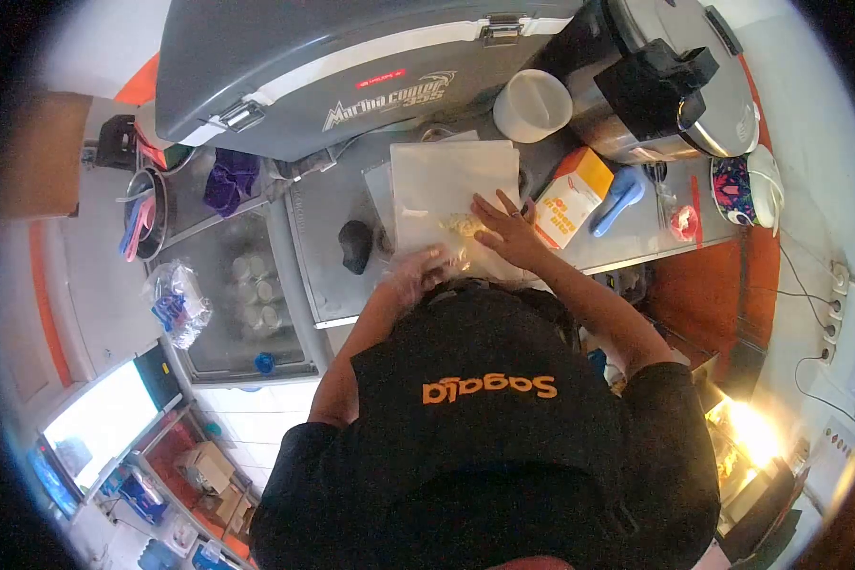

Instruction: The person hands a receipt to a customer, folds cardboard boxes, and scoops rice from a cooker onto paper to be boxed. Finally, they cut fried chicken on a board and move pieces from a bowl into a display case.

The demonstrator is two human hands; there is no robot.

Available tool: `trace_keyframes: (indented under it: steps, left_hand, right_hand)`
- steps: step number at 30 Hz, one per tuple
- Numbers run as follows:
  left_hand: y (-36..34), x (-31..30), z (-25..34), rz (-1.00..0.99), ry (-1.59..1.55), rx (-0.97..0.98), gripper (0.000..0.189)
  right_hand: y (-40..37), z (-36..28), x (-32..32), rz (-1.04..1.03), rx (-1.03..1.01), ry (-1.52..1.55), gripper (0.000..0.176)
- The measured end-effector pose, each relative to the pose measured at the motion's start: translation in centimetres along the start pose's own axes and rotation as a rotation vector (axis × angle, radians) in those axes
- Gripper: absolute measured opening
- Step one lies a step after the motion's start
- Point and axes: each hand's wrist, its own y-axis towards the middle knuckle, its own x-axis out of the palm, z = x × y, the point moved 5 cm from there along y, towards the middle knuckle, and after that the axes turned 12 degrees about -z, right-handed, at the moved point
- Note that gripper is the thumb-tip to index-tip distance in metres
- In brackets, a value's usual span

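Note:
A stack of white paper sheets (446, 180) lies on the metal counter in front of me, with a small pale yellowish patch (465, 226) near its lower middle. Flat over the right part of the stack rests my right hand (508, 236), fingers spread, with a ring on one. My left hand (420, 270) is at the lower left edge of the paper, its fingers reaching toward the middle and looking covered by thin clear plastic. Shiny clear plastic shows between the two hands. Just left of the paper sits a small black object (355, 247).
Behind the paper stands a large grey cooler box (351, 85). Right of it are a white container (532, 106), a tall steel and black appliance (636, 104), an orange and white carton (572, 195) and a blue plastic object (621, 199). A glass-topped case (242, 332) adjoins the counter's left.

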Motion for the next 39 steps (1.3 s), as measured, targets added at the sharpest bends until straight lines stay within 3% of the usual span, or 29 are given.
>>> trace_keyframes:
  steps: [1,3,10,12,14,15,17,19,21,24,25,27,30,34,36,38,39]
  left_hand:
    - [0.1,0.3,1.2,-0.095,0.081,0.157,0.029]
    - [0.1,0.9,3.0,-0.193,0.249,0.421,0.029]
    - [0.7,2.0,7.0,0.216,0.776,0.847,0.031]
    - [0.4,3.5,8.5,0.237,0.821,0.900,0.031]
    - [-1.9,8.6,10.8,0.505,1.985,1.084,0.031]
    - [-0.2,8.2,11.1,0.511,1.987,1.084,0.031]
    - [5.3,5.8,11.0,0.379,2.138,0.601,0.029]
    - [5.2,5.1,11.8,0.314,2.108,0.533,0.029]
    - [5.4,3.9,12.1,0.240,2.072,0.458,0.030]
    - [6.9,1.0,12.2,0.221,1.903,0.455,0.031]
    - [7.3,0.1,12.3,0.286,1.875,0.480,0.030]
    - [9.1,-1.9,10.9,0.347,1.842,0.497,0.029]
    - [10.8,-3.9,8.6,0.335,1.583,0.563,0.028]
    - [9.1,-2.0,7.6,0.569,1.506,0.596,0.025]
    - [11.9,-2.8,5.2,0.634,1.500,0.634,0.022]
    - [16.7,-7.4,1.1,0.467,0.513,1.174,0.019]
    - [14.8,-6.6,2.3,0.469,0.511,1.172,0.019]
  right_hand:
    - [-0.2,-0.3,0.2,0.002,0.000,-0.002,0.055]
    - [-0.8,-1.2,-0.2,0.215,-0.055,-0.052,0.052]
    - [1.2,0.2,0.1,0.229,0.048,-0.181,0.046]
    - [1.9,0.6,-0.9,0.084,0.062,-0.011,0.041]
    - [2.7,0.2,-2.7,-0.011,0.112,-0.045,0.036]
    - [3.2,0.2,-3.0,-0.104,0.157,-0.087,0.033]
    - [3.6,0.7,-3.5,-0.066,0.066,-0.059,0.030]
    - [3.7,1.9,-4.0,-0.027,-0.017,-0.029,0.029]
    - [3.6,3.7,-4.2,0.027,-0.057,0.342,0.028]
    - [3.5,5.0,-3.6,0.117,-0.002,0.318,0.023]
    - [3.9,5.3,-2.5,0.116,0.000,0.321,0.023]
    - [4.1,5.0,-1.8,0.424,-0.046,0.159,0.017]
    - [4.2,4.5,-0.3,0.437,0.071,0.211,0.015]
    - [4.4,2.9,0.3,0.454,0.153,0.223,0.015]
    - [4.1,3.0,0.6,0.594,0.213,0.486,0.018]
    - [4.3,2.8,0.9,0.670,0.159,0.453,0.017]
    - [4.1,2.7,0.9,0.747,0.106,0.417,0.016]
